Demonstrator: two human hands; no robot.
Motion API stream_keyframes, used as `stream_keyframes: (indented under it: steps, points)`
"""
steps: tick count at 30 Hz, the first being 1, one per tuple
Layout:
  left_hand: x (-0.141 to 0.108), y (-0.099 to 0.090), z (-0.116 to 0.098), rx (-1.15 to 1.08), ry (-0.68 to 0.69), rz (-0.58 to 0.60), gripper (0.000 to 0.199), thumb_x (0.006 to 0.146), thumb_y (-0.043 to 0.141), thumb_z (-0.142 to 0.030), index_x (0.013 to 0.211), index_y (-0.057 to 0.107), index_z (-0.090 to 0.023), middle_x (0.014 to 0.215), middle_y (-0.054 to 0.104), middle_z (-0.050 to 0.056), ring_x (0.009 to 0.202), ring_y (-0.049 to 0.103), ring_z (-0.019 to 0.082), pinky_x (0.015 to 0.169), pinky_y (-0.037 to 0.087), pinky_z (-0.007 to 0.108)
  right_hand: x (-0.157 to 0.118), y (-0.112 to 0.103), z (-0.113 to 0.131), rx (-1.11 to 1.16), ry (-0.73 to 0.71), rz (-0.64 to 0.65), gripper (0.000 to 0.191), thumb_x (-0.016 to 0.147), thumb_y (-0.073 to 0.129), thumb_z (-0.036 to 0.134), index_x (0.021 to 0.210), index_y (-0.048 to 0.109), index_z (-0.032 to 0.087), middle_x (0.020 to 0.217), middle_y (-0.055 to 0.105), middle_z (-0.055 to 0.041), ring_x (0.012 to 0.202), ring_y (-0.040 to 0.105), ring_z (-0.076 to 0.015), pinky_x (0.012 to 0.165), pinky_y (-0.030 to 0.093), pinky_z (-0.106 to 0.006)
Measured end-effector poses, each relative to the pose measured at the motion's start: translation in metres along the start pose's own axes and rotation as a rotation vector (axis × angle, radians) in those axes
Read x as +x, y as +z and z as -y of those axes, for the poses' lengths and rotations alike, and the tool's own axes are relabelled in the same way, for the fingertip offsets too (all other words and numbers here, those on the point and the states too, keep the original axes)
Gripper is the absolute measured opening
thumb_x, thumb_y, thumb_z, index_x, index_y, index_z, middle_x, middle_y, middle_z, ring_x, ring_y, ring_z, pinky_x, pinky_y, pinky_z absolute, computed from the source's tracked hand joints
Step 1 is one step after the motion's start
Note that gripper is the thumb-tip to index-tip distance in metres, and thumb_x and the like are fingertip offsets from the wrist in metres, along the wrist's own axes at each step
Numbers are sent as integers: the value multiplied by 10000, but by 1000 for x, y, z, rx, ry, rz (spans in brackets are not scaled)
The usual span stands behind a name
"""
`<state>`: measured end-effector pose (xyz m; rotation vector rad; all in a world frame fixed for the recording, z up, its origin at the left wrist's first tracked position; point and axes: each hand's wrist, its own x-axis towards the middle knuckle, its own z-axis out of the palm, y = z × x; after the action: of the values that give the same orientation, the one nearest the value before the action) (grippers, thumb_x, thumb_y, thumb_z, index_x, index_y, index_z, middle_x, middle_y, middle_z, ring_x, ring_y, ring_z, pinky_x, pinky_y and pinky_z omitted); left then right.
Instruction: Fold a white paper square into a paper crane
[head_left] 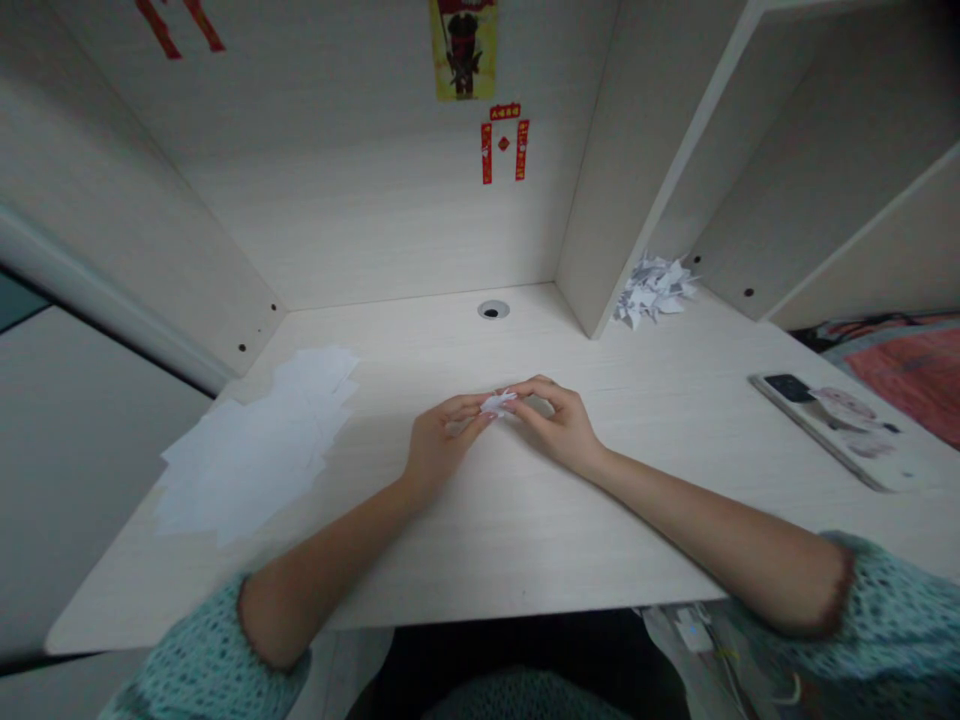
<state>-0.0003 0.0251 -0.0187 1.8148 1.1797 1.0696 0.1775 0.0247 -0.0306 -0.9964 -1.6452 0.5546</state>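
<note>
A small folded piece of white paper [497, 403] is held just above the desk, between the fingertips of both hands. My left hand [444, 435] pinches its left side with thumb and fingers. On the other side, my right hand [559, 425] grips it between thumb and forefinger. The fingertips cover part of the paper, so its exact folded shape cannot be made out. To the left lies a spread pile of flat white paper sheets [259, 450]. A heap of folded white paper pieces [654, 290] rests in the back right corner, beside the upright panel.
The pale wooden desk [480, 560] has a round cable hole [493, 310] near its back wall. A vertical divider panel [637, 150] stands right of it. At the right lies a phone [832, 430], close to a red cloth [911, 370]. Small red stickers [504, 143] are on the wall.
</note>
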Motion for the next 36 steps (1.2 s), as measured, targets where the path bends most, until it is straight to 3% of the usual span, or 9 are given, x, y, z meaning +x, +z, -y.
stream_keyframes:
  steps: [6,10,17,25,36]
  points:
    - [-1,2,2,42,9,73,222,748,635,-363,935,662,-247,856,728,14,745,679,160,679,536,270,-1,-2,0,-81,-148,87,276,857,550,253,1123,619,284,921,697,-36,812,599,-183,790,472,-372]
    - [-2,2,-2,-50,-69,108,220,757,618,-382,917,667,-239,834,731,16,765,681,176,655,525,263,-2,-3,2,-85,-120,61,321,872,522,246,1187,576,285,845,677,-32,791,590,-181,759,478,-360]
    - [2,2,0,-166,-169,79,183,723,646,-375,782,662,-203,721,693,-7,658,628,136,622,484,239,-2,-2,8,-63,-85,17,166,821,594,242,976,653,235,812,665,-28,787,604,-177,755,473,-340]
    - [1,1,0,-178,-207,140,187,680,685,-356,695,602,-189,570,601,-51,545,537,100,550,404,212,0,-1,8,-51,-162,30,117,809,613,239,907,677,253,788,693,-10,753,603,-168,728,469,-340]
    - [-1,0,0,14,-123,123,215,731,624,-410,760,661,-201,710,679,-14,686,626,150,652,438,239,0,-2,11,-93,-213,9,100,784,643,237,873,686,259,768,695,-15,729,611,-174,715,475,-348]
